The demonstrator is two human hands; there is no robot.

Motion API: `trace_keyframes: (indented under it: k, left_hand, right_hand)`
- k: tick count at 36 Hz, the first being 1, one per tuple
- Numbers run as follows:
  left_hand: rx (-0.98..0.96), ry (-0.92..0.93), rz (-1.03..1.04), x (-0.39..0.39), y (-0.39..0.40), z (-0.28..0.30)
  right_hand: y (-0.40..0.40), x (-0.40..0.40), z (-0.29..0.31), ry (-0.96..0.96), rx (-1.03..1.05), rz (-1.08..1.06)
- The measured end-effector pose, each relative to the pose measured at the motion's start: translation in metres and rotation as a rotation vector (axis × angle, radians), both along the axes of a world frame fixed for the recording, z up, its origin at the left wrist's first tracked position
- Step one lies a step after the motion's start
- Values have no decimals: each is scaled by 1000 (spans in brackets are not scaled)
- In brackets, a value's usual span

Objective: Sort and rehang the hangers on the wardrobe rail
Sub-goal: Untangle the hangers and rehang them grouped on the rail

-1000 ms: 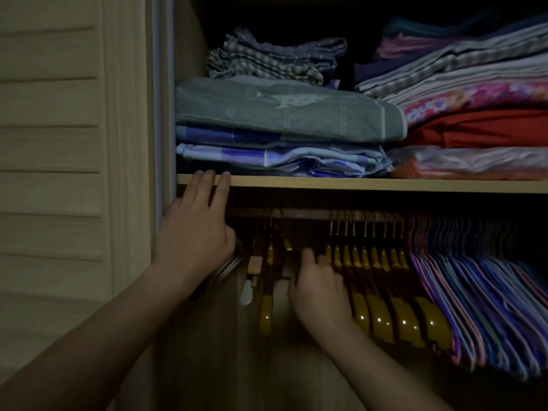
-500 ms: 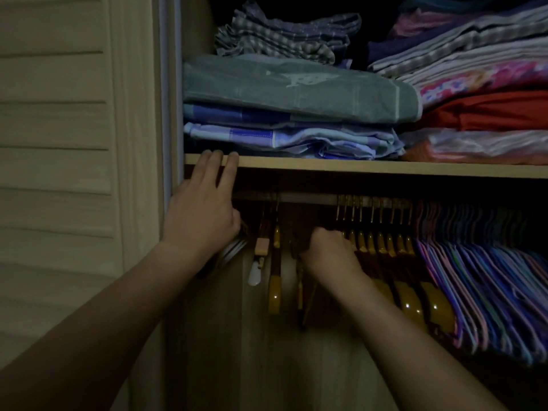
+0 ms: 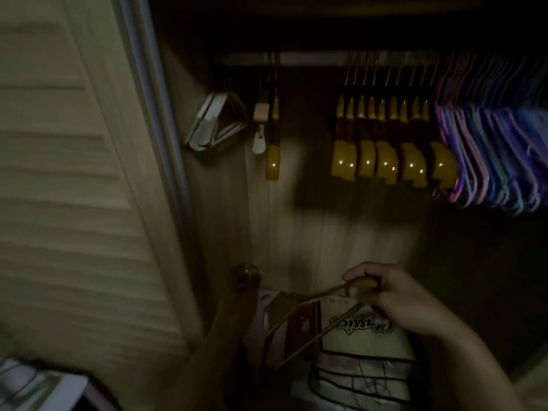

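Head camera view, dim and blurred: low in the frame our right hand holds a wooden hanger, its grip curled round the yellow neck, with the thin bars running down and to the left of the fingers. Our left hand sits lower centre-left, too dark and smeared for us to tell how its grip stands. Under the hanger lies a bag with lettering; we cannot make out its contents. Across the top runs the rail, carrying white hangers at the left, one yellow hanger beside them, a row of yellow hangers in the middle and coloured hangers at the upper right.
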State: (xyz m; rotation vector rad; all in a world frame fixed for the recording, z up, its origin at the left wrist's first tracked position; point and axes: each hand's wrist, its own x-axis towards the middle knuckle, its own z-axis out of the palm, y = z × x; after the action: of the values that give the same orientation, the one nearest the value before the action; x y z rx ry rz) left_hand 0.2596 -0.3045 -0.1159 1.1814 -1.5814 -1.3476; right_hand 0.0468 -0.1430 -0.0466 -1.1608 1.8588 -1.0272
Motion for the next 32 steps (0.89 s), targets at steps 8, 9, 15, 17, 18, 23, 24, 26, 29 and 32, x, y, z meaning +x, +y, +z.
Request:
trace_keyframes:
  k: [8,9,15,17,18,23,24,26,29,32]
  left_hand:
    - [25,71,84,36,-15,-2]
    - [22,80,90,39,-16,1]
    - [267,341,-242,51,4,9]
    - [206,298,-277,55,7,14]
    - [164,270,-271,58,8,16]
    - [72,313,-263,67,15,24]
    - [77,331,-269,67,17,25]
    - [83,333,-278,68,20,28]
    - [110,321,-296,68,24,30]
    - [164,326,-276,67,24,32]
  right_hand:
    - [22,-33,-5,-199,-149,75]
    - [23,-37,-7,-219,-174,80]
    - [20,-55,-20,-492,-234,62]
    - [19,-59,-24,-557,-227,70]
    - [18,-61,-25,-577,-225,77]
    - [14,-60,-36,-670,-235,92]
    - [13,-60,-37,-690,-239,92]
    - [13,-60,-40,-727,-241,85]
    - [12,-63,-43,-747,-232,61]
    - [6,-64,-43,-690,-233,0]
